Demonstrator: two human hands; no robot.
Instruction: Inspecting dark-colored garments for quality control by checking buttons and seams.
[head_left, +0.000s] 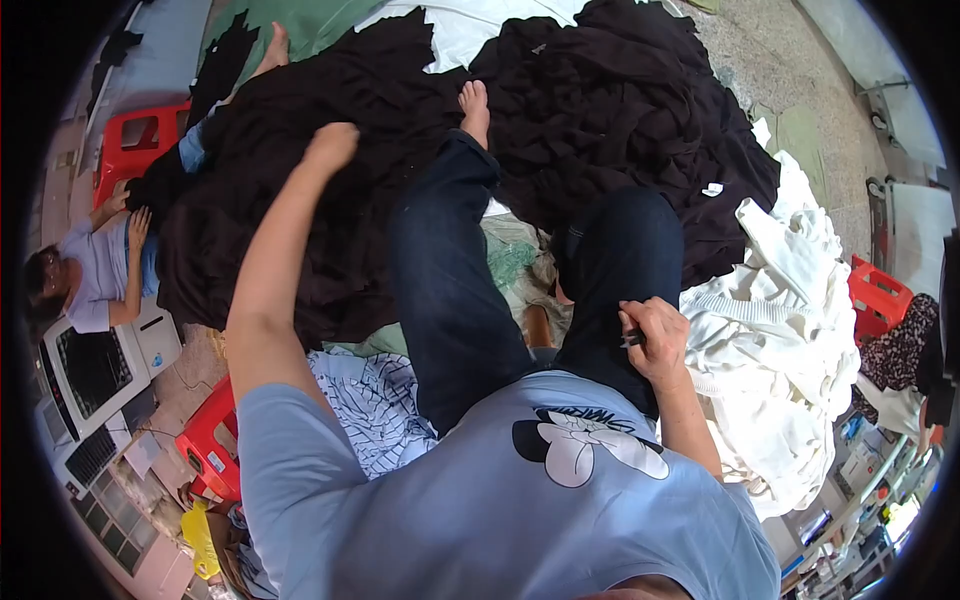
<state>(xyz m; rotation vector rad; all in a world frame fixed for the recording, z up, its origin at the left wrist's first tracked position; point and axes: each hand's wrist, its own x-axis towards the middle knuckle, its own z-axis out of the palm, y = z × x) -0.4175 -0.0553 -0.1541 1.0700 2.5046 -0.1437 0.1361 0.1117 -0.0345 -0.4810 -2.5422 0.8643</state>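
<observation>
My left hand point(332, 148) is stretched out over a wide heap of dark brown-black cloth point(260, 230) on the left. Its fingers look curled closed, and what they hold, if anything, is hidden. On my right thigh rests my right hand point(658, 340), closed round a small black tool point(633, 339); only its short dark end shows, so its kind is unclear. A second dark cloth pile point(600, 100) lies ahead to the right, with a small white scrap point(712, 189) on it. My bare foot point(475, 100) sits between the two dark heaps.
White knitwear point(770, 340) is piled at my right. Patterned white-and-blue cloth point(375, 400) lies by my left hip. Red plastic stools point(212, 440) stand left, another red stool point(876, 298) right. Another person point(105, 255) sits at the left beside a white machine point(100, 365).
</observation>
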